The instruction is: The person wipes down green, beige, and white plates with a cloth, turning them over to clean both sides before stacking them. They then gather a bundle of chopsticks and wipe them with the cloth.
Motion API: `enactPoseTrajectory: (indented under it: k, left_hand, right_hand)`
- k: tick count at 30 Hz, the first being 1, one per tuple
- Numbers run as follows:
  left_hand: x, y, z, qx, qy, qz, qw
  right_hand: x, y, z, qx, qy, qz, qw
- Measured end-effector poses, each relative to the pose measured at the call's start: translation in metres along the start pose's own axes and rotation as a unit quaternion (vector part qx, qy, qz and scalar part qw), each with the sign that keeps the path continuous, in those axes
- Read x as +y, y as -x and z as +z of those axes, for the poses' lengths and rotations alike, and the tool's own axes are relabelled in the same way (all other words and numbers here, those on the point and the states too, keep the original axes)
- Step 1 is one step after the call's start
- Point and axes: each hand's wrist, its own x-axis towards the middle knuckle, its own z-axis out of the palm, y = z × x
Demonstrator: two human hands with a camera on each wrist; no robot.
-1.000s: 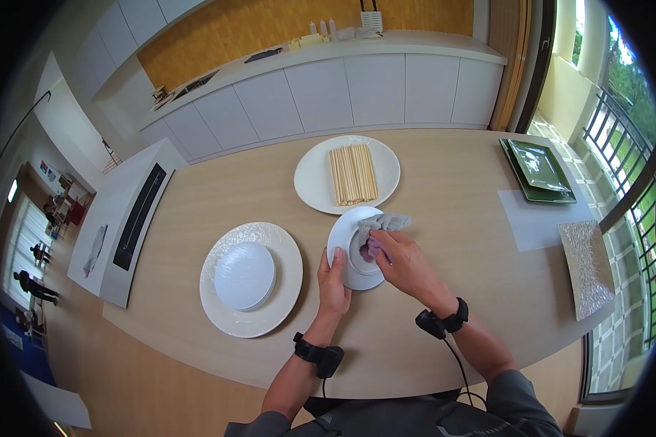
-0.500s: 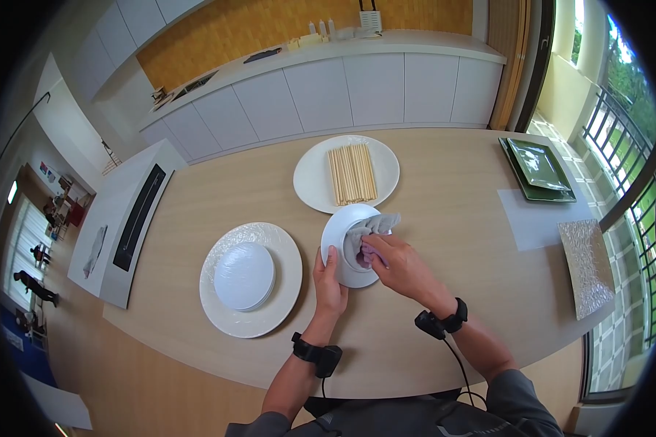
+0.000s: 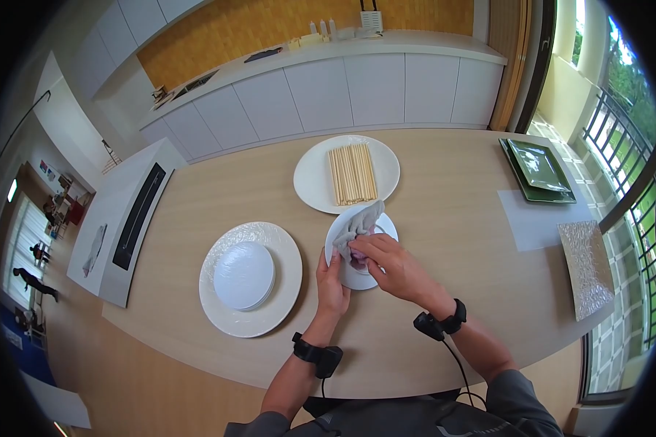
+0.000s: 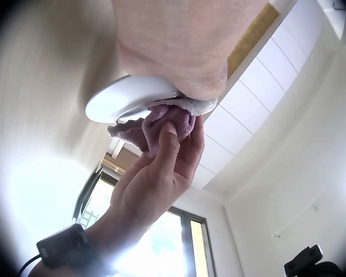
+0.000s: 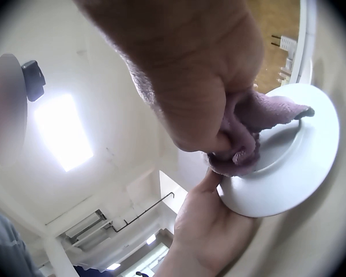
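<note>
My left hand [image 3: 332, 288] grips a small white plate [image 3: 356, 280] at its left edge, the thumb over the side that faces me. A ring shows on that face in the right wrist view, where the plate [image 5: 314, 164] is held tilted. In my right hand [image 3: 401, 269] is a bunched cloth [image 3: 364, 221], grey on one side and purple on the other. The fingers pinch the cloth [image 4: 170, 118] against the plate's face near the left thumb, covering part of the ring.
On the left a large cream plate [image 3: 286, 295] bears a stack of small white plates [image 3: 244, 275]. An oval white plate [image 3: 312, 175] with a bundle of pale sticks [image 3: 353, 175] lies behind. Green square plates [image 3: 539, 166] and a shiny rectangular plate [image 3: 587, 269] stand at the right.
The cloth has moved left across the plate's face, from its middle toward the left thumb. The plate shifted slightly left, then back, and its tilt has changed. The left hand keeps its grip.
</note>
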Motion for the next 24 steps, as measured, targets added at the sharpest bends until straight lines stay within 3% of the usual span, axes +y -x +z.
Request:
enactPoseTrajectory:
  k: [14, 20, 24]
  left_hand:
    - [0.003, 0.002, 0.003, 0.004, -0.018, -0.025, 1.000]
    - [0.006, 0.002, 0.005, 0.018, -0.022, -0.016, 0.999]
    - [0.006, 0.001, 0.004, 0.030, -0.022, -0.001, 0.999]
  right_hand:
    - [0.012, 0.003, -0.006, 0.056, 0.063, 0.074, 0.994]
    - [0.023, 0.010, -0.004, 0.034, 0.110, 0.140, 0.983]
    - [0.025, 0.013, -0.001, -0.005, 0.049, 0.177, 0.983]
